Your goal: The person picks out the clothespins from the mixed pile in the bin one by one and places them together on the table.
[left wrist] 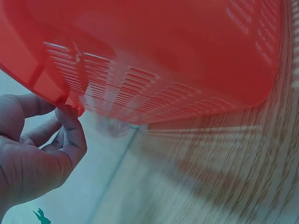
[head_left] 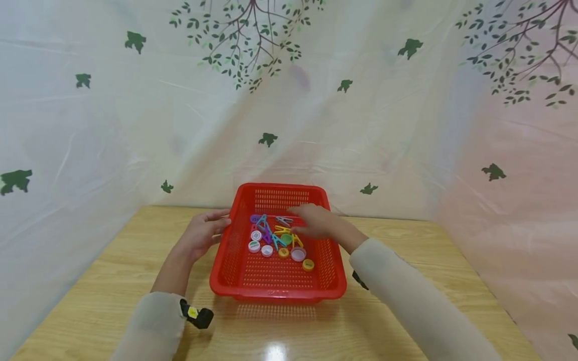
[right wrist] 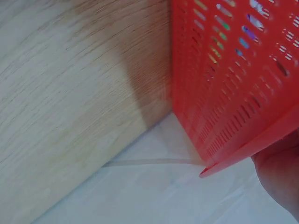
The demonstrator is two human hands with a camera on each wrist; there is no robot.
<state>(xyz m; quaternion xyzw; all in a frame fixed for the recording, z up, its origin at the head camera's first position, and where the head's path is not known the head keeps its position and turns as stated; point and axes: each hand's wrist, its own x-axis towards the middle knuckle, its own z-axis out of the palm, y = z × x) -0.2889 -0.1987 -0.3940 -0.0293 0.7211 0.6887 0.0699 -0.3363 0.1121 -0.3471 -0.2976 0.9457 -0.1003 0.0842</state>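
Observation:
A red plastic basket (head_left: 244, 291) with slotted walls stands on the table. My left hand (head_left: 205, 233) is at its left rim; in the left wrist view thumb and finger pinch the rim's edge. My right hand (head_left: 316, 220) reaches over the right rim, fingers extended above the contents, with nothing visible in it. Beneath and beside it lie clothespins, among them a yellow one (head_left: 283, 230), a purple one (head_left: 267, 236) and a grey one (head_left: 284, 220). Several bottle caps lie there too: an orange cap (head_left: 308, 265), a white cap (head_left: 254, 246), a pale pink cap (head_left: 298, 254).
The basket rests on a light wooden table (head_left: 406, 250). A pale curtain (head_left: 203, 125) printed with leaves and branches hangs behind and at both sides. A black wrist camera (head_left: 198, 317) is strapped at the left sleeve.

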